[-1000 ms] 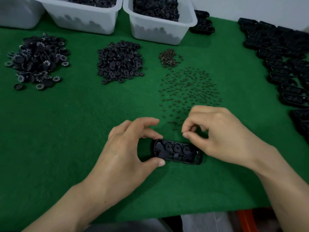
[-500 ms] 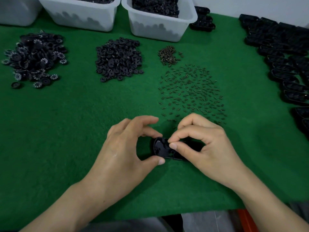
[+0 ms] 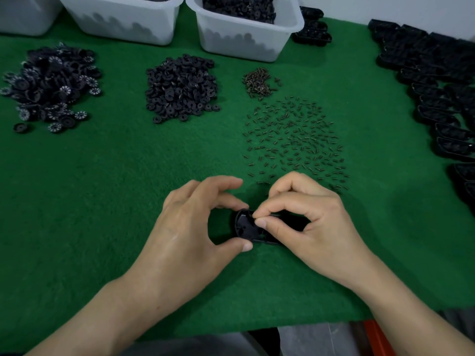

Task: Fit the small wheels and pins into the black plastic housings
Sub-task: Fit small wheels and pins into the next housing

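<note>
Leftward since a second ago, the right hand point(image 3: 316, 227) now covers the housing point(image 3: 244, 226) from its right end almost to its left. Its thumb and forefinger tips are pinched together above that left part; whether a pin sits between them cannot be told. The left hand point(image 3: 187, 235) grips the housing's left end between thumb and fingers. The housing lies on green felt point(image 3: 102, 176), with loose pins point(image 3: 295, 140) scattered just beyond and wheels point(image 3: 181, 86) heaped farther back.

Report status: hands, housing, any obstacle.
Left hand grips end of black plastic oval housing. Right hand pinching over it, contents too small to see. Small dark pins scattered beyond.
</note>
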The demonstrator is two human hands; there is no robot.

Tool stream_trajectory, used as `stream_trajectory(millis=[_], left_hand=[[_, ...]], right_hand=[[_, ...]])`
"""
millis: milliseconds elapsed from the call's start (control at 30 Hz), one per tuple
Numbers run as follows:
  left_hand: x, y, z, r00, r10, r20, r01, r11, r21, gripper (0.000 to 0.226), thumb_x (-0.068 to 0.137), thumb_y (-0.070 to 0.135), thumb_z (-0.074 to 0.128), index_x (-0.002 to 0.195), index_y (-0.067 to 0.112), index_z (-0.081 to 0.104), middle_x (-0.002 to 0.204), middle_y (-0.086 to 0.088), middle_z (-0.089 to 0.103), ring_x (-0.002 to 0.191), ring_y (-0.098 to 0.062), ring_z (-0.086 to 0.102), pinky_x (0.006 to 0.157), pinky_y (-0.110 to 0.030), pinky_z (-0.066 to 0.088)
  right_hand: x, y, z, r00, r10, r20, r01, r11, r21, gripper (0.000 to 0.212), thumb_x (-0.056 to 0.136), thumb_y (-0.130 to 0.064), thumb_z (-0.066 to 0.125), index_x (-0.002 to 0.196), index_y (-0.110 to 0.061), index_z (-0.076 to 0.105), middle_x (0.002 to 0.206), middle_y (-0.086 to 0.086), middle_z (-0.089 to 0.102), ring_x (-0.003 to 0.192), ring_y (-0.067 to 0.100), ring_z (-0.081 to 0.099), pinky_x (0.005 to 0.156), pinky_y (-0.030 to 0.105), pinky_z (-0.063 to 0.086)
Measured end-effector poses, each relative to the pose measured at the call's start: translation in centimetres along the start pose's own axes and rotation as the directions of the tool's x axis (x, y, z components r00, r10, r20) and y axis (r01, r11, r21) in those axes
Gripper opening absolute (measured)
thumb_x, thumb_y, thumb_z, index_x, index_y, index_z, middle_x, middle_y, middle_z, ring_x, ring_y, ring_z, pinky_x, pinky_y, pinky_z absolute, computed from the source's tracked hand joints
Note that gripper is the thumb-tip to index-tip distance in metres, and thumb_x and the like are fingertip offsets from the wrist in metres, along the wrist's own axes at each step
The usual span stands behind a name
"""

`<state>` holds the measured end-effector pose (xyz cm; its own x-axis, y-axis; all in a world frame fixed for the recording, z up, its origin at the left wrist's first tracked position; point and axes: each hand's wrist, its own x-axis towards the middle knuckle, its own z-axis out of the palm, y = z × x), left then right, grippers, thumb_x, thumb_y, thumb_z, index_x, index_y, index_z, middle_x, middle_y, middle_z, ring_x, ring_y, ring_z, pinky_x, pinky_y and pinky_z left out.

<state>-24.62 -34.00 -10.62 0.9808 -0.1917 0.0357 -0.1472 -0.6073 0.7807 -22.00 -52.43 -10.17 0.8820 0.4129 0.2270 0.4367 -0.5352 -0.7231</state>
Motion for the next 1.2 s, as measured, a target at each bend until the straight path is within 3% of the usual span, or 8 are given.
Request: stream_trajectory(millis=[433, 567, 633, 800, 900, 1000, 1100, 1200], left_hand=[[0.0, 0.0, 0.2, 1.000, 0.010, -0.013, -0.009, 1.000, 0.007, 0.064, 0.059, 0.046, 0.069, 0.117, 0.040, 0.044, 0.094, 0.031, 0.061, 0.109, 0.003, 0.044, 0.095, -0.007, 0.021], [-0.1, 0.2, 0.0, 0.999, 0.002, -0.033, -0.003, 1.000, -0.024, 0.063, 0.061, 0.041, 0.072, 0.117, 0.041, 0.043, 0.095, 0.029, 0.061, 0.108, 0.003, 0.045, 0.097, -0.012, 0.025], [-0.2, 0.1, -0.1, 0.999, -0.008, -0.044, 0.007, 1.000, -0.025, 0.063, 0.062, 0.041, 0.072, 0.116, 0.045, 0.039, 0.096, 0.029, 0.060, 0.108, 0.003, 0.045, 0.098, -0.012, 0.025], [-0.3, -0.1, -0.1, 0.998, -0.018, -0.061, 0.017, 1.000, -0.017, 0.064, 0.062, 0.040, 0.073, 0.116, 0.044, 0.039, 0.097, 0.030, 0.060, 0.110, 0.004, 0.043, 0.097, -0.005, 0.020], [-0.2, -0.1, 0.0, 0.998, -0.009, -0.067, 0.009, 1.000, -0.009, 0.065, 0.062, 0.038, 0.075, 0.118, 0.040, 0.042, 0.096, 0.029, 0.060, 0.109, 0.005, 0.043, 0.096, -0.004, 0.019], [-0.1, -0.1, 0.0, 0.997, -0.007, -0.071, 0.006, 1.000, -0.005, 0.065, 0.061, 0.039, 0.075, 0.118, 0.039, 0.043, 0.096, 0.029, 0.060, 0.108, 0.005, 0.043, 0.096, -0.006, 0.021], [-0.2, -0.1, 0.0, 0.997, -0.007, -0.079, 0.006, 1.000, -0.008, 0.065, 0.061, 0.038, 0.076, 0.118, 0.038, 0.043, 0.095, 0.028, 0.061, 0.107, 0.005, 0.044, 0.097, -0.009, 0.023], [-0.2, -0.1, 0.1, 0.997, -0.011, -0.081, 0.010, 1.000, -0.015, 0.065, 0.062, 0.038, 0.075, 0.118, 0.040, 0.042, 0.095, 0.029, 0.060, 0.109, 0.004, 0.044, 0.098, -0.010, 0.023]], right_hand=[[0.0, -0.1, -0.3, 1.000, 0.027, 0.006, -0.027, 0.999, -0.039, 0.007, 0.069, -0.010, 0.071, 0.075, -0.015, 0.070, 0.078, -0.003, 0.058, 0.075, 0.010, 0.055, 0.068, 0.023, 0.042], [0.5, 0.3, -2.0, 0.994, 0.059, -0.091, -0.056, 0.998, 0.038, 0.011, 0.075, -0.008, 0.068, 0.083, -0.016, 0.069, 0.077, -0.006, 0.061, 0.072, 0.001, 0.052, 0.064, 0.012, 0.038], [1.1, 0.7, -2.9, 0.988, 0.102, -0.112, -0.106, 0.994, -0.024, 0.014, 0.078, -0.008, 0.070, 0.082, -0.022, 0.069, 0.075, -0.010, 0.060, 0.069, 0.002, 0.051, 0.063, 0.011, 0.037], [2.5, 0.6, -3.4, 0.994, 0.075, 0.074, -0.053, 0.964, -0.259, 0.013, 0.075, -0.010, 0.074, 0.081, -0.021, 0.073, 0.074, -0.009, 0.060, 0.068, -0.001, 0.052, 0.065, 0.009, 0.038], [3.4, 0.0, -3.2, 0.982, 0.039, 0.183, 0.031, 0.931, -0.363, 0.009, 0.075, -0.014, 0.075, 0.082, -0.020, 0.074, 0.076, -0.005, 0.062, 0.074, 0.011, 0.057, 0.070, 0.033, 0.049], [4.1, -0.6, -2.8, 0.962, 0.048, 0.270, 0.081, 0.890, -0.448, 0.007, 0.077, -0.018, 0.073, 0.083, -0.021, 0.074, 0.077, -0.008, 0.060, 0.078, 0.014, 0.056, 0.074, 0.039, 0.050], [4.5, -0.7, -2.7, 0.943, 0.051, 0.329, 0.122, 0.867, -0.484, 0.005, 0.079, -0.016, 0.068, 0.077, -0.020, 0.070, 0.075, -0.008, 0.059, 0.075, 0.010, 0.053, 0.073, 0.036, 0.049], [3.8, -0.4, -3.1, 0.978, 0.048, 0.202, 0.023, 0.942, -0.335, 0.008, 0.078, -0.011, 0.068, 0.073, -0.018, 0.068, 0.071, -0.011, 0.058, 0.066, 0.002, 0.050, 0.065, 0.017, 0.042]])
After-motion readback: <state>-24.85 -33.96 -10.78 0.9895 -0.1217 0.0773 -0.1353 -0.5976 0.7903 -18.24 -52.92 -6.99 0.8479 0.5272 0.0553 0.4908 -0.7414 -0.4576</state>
